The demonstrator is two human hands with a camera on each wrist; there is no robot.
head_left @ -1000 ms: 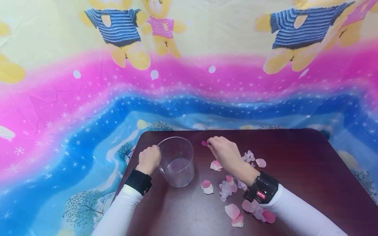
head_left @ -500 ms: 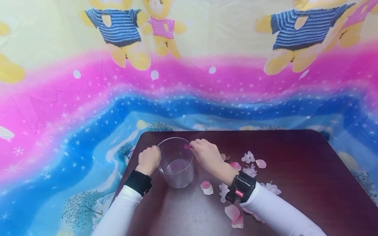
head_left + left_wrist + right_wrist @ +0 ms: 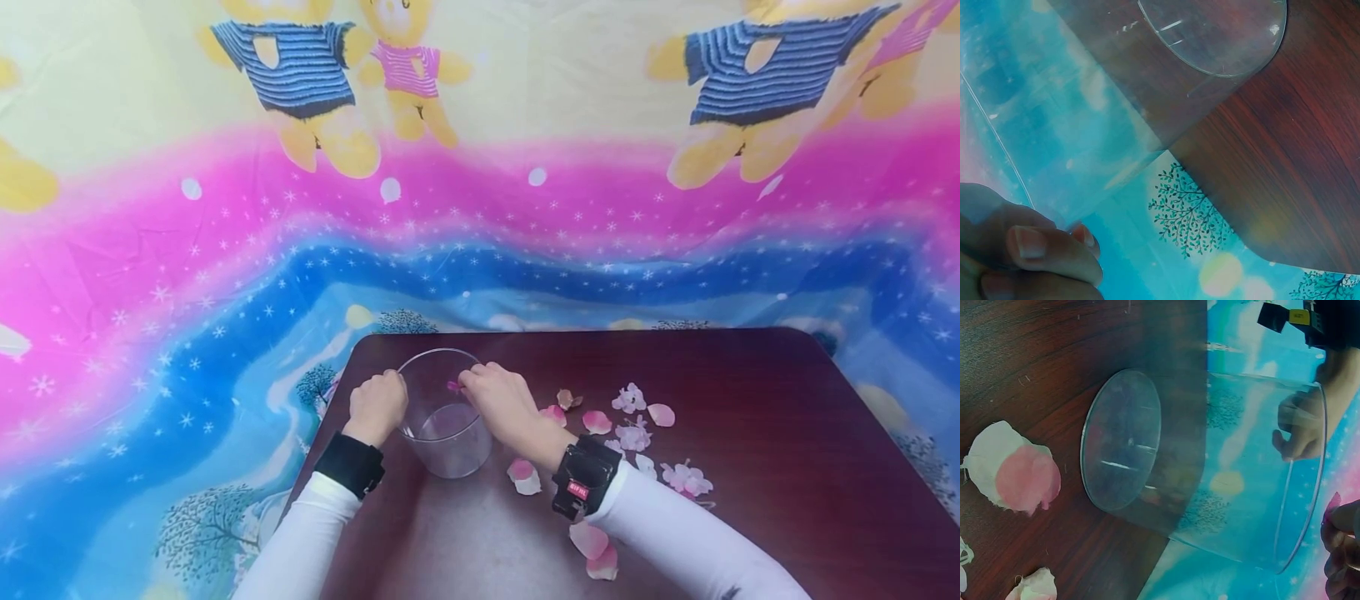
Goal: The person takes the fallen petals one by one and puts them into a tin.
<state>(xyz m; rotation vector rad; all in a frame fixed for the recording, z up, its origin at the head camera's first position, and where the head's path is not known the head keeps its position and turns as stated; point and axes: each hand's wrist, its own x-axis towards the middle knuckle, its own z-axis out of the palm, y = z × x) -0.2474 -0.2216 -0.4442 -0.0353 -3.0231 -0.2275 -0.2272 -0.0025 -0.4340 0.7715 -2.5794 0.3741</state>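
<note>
1. A dark wooden worktop [image 3: 750,433] stands before a bright cloth [image 3: 480,208] printed with teddy bears and pink and blue bands.
2. At the near left, the left hand [image 3: 377,404] grips the rim of a clear plastic cup [image 3: 447,417] that stands upright on the worktop.
3. The right hand [image 3: 501,402] pinches a pink petal [image 3: 453,386] over the cup's mouth.
4. To the right, loose pink and white petals [image 3: 637,429] lie scattered on the worktop.
</note>
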